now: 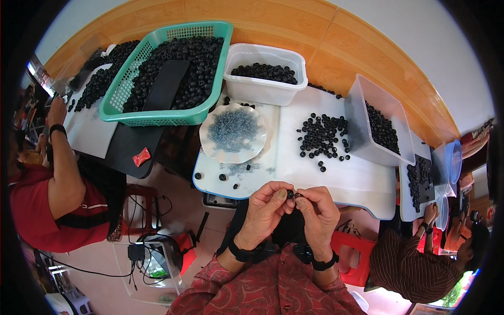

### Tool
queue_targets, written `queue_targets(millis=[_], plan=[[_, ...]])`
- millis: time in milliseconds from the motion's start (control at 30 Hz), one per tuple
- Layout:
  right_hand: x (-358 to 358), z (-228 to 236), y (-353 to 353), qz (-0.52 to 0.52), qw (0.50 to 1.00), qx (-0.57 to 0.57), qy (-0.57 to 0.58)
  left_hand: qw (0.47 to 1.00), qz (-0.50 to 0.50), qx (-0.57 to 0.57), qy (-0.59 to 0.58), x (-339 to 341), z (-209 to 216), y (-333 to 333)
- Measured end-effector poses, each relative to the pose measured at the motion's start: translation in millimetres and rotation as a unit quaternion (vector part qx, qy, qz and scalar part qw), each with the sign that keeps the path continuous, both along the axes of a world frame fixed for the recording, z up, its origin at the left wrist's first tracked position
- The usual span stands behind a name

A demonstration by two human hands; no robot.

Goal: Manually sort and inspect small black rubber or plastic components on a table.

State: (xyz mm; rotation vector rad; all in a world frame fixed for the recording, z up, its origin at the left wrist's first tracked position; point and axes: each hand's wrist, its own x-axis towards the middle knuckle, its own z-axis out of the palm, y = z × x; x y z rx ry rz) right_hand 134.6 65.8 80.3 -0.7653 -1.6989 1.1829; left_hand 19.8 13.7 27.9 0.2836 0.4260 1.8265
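My left hand point(265, 209) and my right hand point(316, 210) meet fingertip to fingertip just below the white table's point(357, 181) front edge. Pinched between them is a small black ring part point(291, 194), with a tiny pale piece beside it that is too small to make out. On the table ahead lies a loose pile of black rings point(321, 136). To its left sits a white scalloped plate point(233, 132) heaped with small clear pieces. Both wrists wear black bands.
A green basket point(157, 115) full of black rings with a black flat lid on top stands at the back left. Two white tubs point(265, 89) point(380, 128) hold more rings. One person in red sits at left, another in a striped shirt at right. A red stool point(353, 257) is below.
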Motion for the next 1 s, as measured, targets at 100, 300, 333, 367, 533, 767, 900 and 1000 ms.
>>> queue_targets(millis=[100,300,333,367,533,767,900,1000], plan=[[1.0,1.4,-1.0,-0.008,0.999,0.032,-0.016,1.000,0.010,0.001,0.011,2.0,2.8,-0.8],[2.4,1.4,-3.0,-0.022,0.998,0.047,-0.028,0.999,0.026,-0.015,0.042,3.8,4.4,-4.6],[2.5,2.1,-3.3,-0.026,0.998,0.052,-0.034,0.998,0.027,-0.012,0.050,4.0,3.6,-5.1],[2.6,2.7,-3.7,-0.030,0.997,0.057,-0.039,0.998,0.027,-0.010,0.058,4.1,3.1,-5.4],[3.8,3.1,-5.1,-0.030,0.998,0.050,-0.032,0.997,0.037,-0.013,0.068,6.2,3.3,-5.9],[6.1,1.8,-5.5,-0.018,0.999,0.038,-0.025,0.996,0.045,-0.015,0.078,7.5,2.7,-6.7],[6.3,1.4,-6.1,-0.017,0.999,0.026,-0.018,0.996,0.044,-0.015,0.079,8.0,1.7,-6.1],[6.5,0.7,-5.9,-0.016,0.999,0.022,-0.016,0.995,0.047,-0.016,0.081,8.1,2.1,-6.0]])
